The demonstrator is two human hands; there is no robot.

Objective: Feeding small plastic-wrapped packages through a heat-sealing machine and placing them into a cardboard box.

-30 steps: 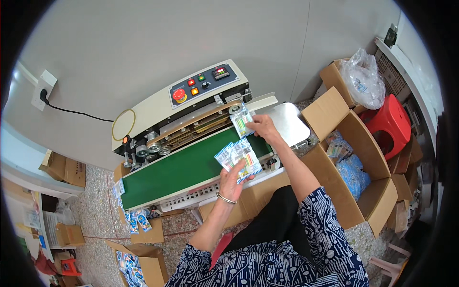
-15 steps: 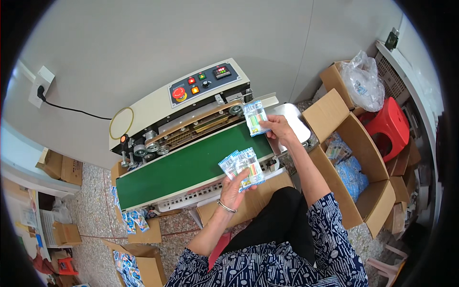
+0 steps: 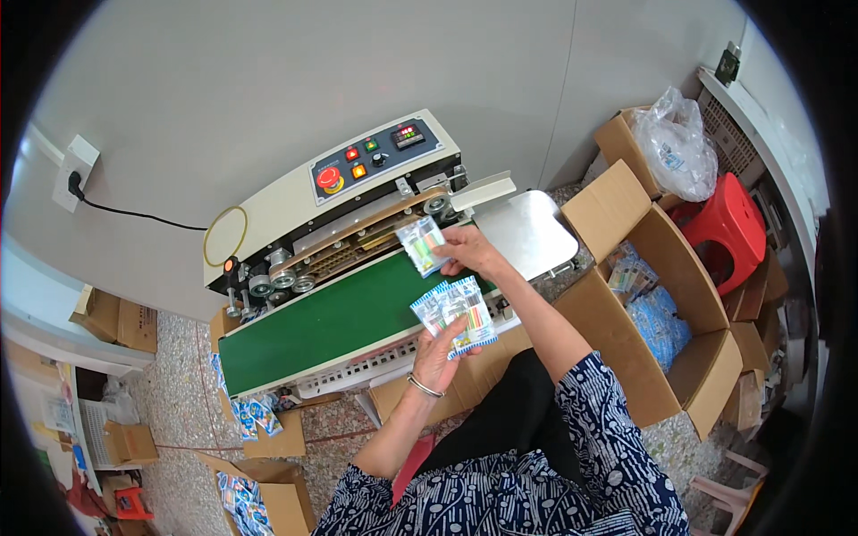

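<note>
Between the thumb and fingers of my right hand point(image 3: 466, 250) is a clear packet point(image 3: 420, 247) with coloured sticks inside. It hangs over the green conveyor belt point(image 3: 313, 332) of a band sealing machine point(image 3: 295, 205), close to the sealing band and rollers. My left hand point(image 3: 438, 355) is closed on several fanned packets point(image 3: 465, 313) with blue-and-white edges, above the belt's near edge. What the sticks are I cannot make out. The machine's panel point(image 3: 377, 154) has lit buttons, a red knob and a lit display.
To the right stands an open carton point(image 3: 626, 330) with packets and a blue bag in it. Behind it are a red stool point(image 3: 728, 237) and a plastic bag point(image 3: 675, 147). A metal plate point(image 3: 532, 237) joins the belt's right end. Filled packets point(image 3: 257, 415) lie at lower left, above another carton point(image 3: 277, 500).
My right hand has moved left with its packet, from the belt's right end to further along the sealing band. My left hand has stayed almost still with its packets.
</note>
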